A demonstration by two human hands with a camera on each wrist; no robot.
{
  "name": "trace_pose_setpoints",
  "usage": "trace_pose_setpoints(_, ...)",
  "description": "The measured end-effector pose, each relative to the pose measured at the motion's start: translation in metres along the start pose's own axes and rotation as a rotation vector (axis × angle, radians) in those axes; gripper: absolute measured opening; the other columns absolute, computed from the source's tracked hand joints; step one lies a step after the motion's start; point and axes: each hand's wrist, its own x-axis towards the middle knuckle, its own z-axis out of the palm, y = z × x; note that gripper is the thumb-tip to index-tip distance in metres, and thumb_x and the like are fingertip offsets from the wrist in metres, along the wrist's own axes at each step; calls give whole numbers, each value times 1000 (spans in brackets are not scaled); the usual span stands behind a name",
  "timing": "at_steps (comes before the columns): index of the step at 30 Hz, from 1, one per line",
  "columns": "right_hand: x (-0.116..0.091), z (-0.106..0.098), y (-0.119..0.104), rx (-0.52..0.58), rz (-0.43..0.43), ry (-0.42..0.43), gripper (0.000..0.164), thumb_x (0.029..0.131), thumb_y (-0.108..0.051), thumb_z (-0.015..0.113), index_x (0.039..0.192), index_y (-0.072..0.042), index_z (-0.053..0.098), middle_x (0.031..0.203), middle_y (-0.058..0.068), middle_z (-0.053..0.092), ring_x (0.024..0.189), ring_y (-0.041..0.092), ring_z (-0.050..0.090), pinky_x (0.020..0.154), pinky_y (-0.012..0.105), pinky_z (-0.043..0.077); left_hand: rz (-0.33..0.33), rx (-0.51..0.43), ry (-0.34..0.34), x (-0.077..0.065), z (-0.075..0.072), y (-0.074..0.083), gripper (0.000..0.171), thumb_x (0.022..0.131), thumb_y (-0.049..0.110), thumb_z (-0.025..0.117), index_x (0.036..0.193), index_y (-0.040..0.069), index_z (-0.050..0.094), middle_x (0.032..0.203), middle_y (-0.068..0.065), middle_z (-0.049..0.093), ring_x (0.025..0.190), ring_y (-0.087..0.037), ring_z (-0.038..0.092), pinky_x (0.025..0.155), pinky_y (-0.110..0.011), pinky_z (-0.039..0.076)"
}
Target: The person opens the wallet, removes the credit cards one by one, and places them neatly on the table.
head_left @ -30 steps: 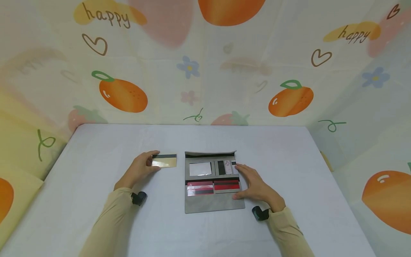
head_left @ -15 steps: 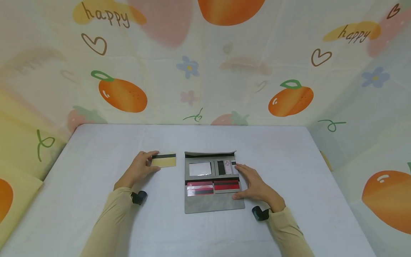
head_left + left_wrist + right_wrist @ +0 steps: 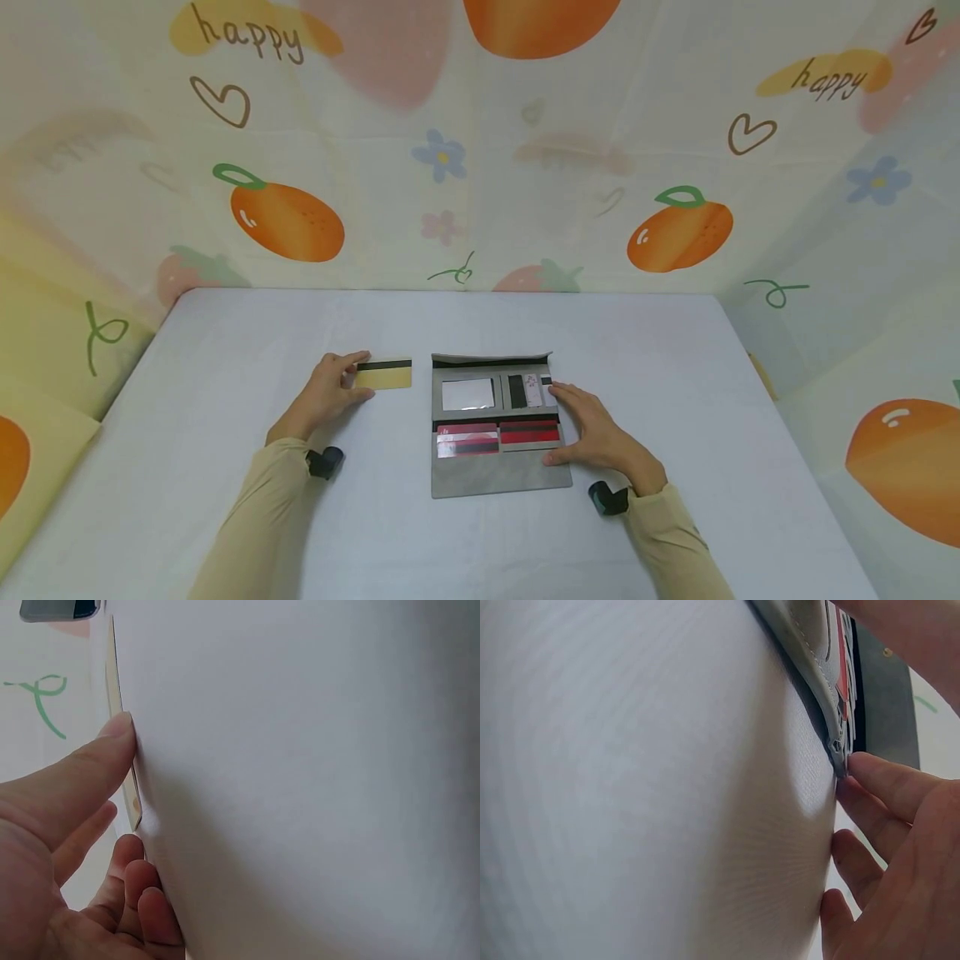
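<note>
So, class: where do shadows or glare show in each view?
Head: soft shadow beside the left sleeve, little glare on the gold card; left wrist: soft shadow on the white tabletop beside the left hand; right wrist: broad shadow beside the wallet.

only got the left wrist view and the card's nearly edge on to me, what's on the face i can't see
Observer: From the head view, the card has a gold face with a dark stripe near its far edge.
Operator: anything to the right of it
Observer: Yes, an open wallet, with a gap between the two.
Operator: anything touching that
Observer: The right hand is at its right side, with the thumb on the near half.
</note>
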Motion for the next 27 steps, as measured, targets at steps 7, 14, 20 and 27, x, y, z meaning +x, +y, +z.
trace_pose_setpoints(7, 0, 0, 1, 14, -4, 4, 106, 65, -36, 90, 151, -2, 37, 158, 19, 33, 147, 46, 22, 115, 68, 20, 7, -1, 28, -3, 2, 1, 66, 88, 10, 73, 147, 2, 43, 123, -24, 45, 101, -31, 41, 85, -42, 38)
trace_pose_setpoints(14, -1, 0, 2, 14, -10, 7, 106, 66, -37, 90, 151, -2, 36, 158, 20, 33, 147, 48, 21, 114, 69, 19, 20, 6, 73, -6, 7, 3, 64, 89, 9, 72, 146, 1, 44, 124, -24, 46, 105, -34, 44, 88, -45, 40)
trace_pose_setpoints(20, -2, -1, 0, -4, -17, 8, 106, 66, -36, 89, 151, -1, 36, 158, 21, 33, 147, 49, 21, 114, 69, 19, 41, 8, 122, -9, 11, 5, 60, 88, 8, 72, 143, 0, 48, 121, -24, 49, 105, -34, 49, 89, -46, 43)
trace_pose_setpoints(27, -5, 2, -4, 28, 32, 8, 105, 68, -35, 89, 152, -1, 34, 160, 19, 31, 149, 46, 20, 115, 67, 19, 95, -2, 159, -16, 15, 14, 54, 88, 6, 72, 138, -1, 52, 117, -24, 54, 102, -35, 52, 87, -45, 44)
